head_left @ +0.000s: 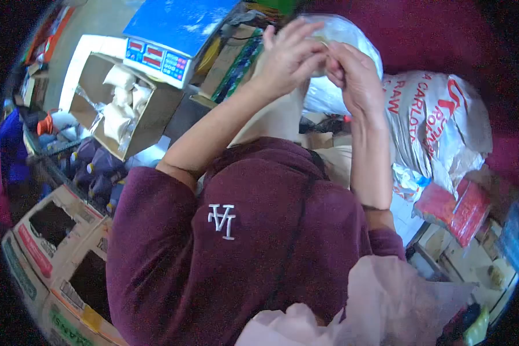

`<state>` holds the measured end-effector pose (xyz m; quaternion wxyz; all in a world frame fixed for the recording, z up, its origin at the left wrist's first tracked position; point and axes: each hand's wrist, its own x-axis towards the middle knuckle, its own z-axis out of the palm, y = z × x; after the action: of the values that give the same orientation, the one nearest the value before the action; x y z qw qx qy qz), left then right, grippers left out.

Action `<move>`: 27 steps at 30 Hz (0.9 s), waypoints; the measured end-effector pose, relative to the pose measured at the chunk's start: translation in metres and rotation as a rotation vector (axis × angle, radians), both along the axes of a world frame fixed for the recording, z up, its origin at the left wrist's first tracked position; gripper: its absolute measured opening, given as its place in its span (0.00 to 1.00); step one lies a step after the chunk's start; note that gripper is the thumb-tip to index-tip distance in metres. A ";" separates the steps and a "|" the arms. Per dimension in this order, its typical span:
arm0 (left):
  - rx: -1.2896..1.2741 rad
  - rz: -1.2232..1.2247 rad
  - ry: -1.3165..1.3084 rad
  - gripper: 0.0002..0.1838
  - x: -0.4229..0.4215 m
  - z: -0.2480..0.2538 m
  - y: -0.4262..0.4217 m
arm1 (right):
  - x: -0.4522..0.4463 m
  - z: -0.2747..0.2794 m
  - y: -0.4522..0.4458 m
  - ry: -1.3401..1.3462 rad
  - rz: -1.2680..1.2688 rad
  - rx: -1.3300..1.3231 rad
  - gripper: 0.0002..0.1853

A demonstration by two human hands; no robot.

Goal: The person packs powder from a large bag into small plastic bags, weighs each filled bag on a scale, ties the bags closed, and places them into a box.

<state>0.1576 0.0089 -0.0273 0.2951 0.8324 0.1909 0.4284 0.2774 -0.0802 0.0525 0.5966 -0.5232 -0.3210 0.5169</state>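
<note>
My left hand (291,60) is raised at the top centre, its fingers stretched out and spread, the tips blurred and close to my other hand. My right hand (354,75) is closed in a pinch beside it. Between the two hands shows a thin yellowish strand (324,42), perhaps a rubber band, too small to be sure. Right behind and below my hands sits a whitish plastic bag (352,34), rounded and full, partly covered by them.
A blue digital scale (167,34) stands at upper left, beside a cardboard box (150,118) with small white filled bags (117,121). At right are a large printed sack (427,121) and red packets (464,210). Dark purple bottles (101,164) and cut cartons (46,259) lie left.
</note>
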 end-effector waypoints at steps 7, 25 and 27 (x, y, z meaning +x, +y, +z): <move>-0.013 0.043 -0.101 0.08 -0.030 -0.002 -0.017 | -0.034 0.033 -0.007 -0.015 0.045 -0.056 0.12; -0.936 0.539 -0.948 0.15 -0.296 -0.019 0.034 | -0.101 0.035 0.046 -0.683 0.616 0.067 0.08; -0.695 0.745 -1.053 0.14 -0.336 -0.010 0.054 | -0.091 0.018 0.038 -0.763 0.598 0.015 0.08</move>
<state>-0.1788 0.0634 -0.0370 0.4294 0.2544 0.4192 0.7584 0.1860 -0.0421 0.0704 0.2654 -0.5559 -0.6569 0.4348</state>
